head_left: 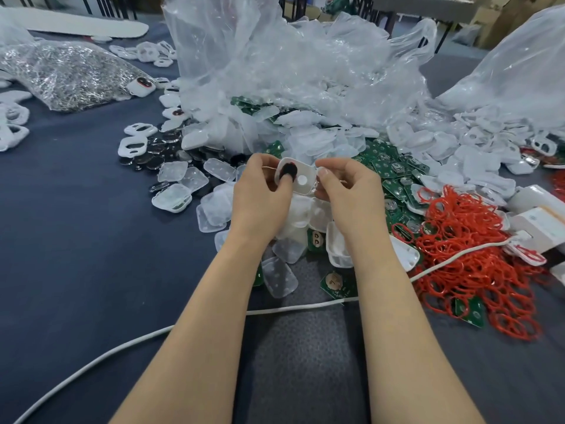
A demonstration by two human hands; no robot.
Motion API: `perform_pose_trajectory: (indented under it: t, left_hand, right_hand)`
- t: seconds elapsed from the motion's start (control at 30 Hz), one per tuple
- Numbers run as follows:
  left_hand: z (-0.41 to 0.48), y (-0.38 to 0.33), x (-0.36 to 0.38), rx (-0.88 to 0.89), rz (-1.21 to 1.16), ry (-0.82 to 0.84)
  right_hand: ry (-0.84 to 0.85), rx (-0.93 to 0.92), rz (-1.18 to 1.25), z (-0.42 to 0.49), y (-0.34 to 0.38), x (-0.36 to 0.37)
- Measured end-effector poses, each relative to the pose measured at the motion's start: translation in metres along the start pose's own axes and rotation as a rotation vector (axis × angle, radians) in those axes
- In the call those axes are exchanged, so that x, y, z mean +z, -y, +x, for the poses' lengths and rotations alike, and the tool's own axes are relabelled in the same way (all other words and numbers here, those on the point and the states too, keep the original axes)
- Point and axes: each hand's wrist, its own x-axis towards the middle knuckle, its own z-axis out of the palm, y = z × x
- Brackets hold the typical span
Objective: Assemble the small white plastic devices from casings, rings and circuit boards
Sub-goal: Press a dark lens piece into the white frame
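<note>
A dark blue-grey surface (76, 240) was crowded with parts. Crumpled clear plastic bags (275, 62) rose behind, spilling a heap of translucent casings (321, 142) mixed with green circuit boards (394, 166). Red rings (467, 255) lay tangled to the right, dark glossy discs (159, 151) to the left, and a bag of metal pins (70, 75) far left. A white cable (122, 350) ran across the surface under both forearms.

Both hands were raised just above the heap. The left hand (260, 194) curled round the left edge of a white casing (301, 180), thumb on its face. The right hand (348, 191) pinched its right edge.

The casing was a rounded square, tilted toward the camera, with a dark oval patch at the left thumb tip and a small white circle beside it.
</note>
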Motion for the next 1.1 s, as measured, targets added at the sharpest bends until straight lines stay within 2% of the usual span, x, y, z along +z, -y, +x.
perform_pose_trajectory:
  t: [0.37,0.5,0.87,1.1]
  left_hand:
    - [-0.0013,-0.0006,-0.0038,-0.066,-0.172,0.012]
    - [-0.0009,-0.0028,-0.0043,-0.094,-0.266,0.028]
    - [-0.0046,-0.0066,0.0004,0.114,-0.05,0.022]
    - [-0.005,-0.0069,0.0005,0.127,-0.018,-0.015]
  right_hand:
    - [-0.043,-0.061,-0.081,-0.0019,0.0044,-0.0014]
    - [-0.068,0.005,0.029,-0.0013,0.0024,-0.0013]
    - [-0.067,0.059,0.059,-0.0009,-0.0005,-0.0014]
    - [-0.074,0.073,0.082,0.0,-0.0008,-0.0003]
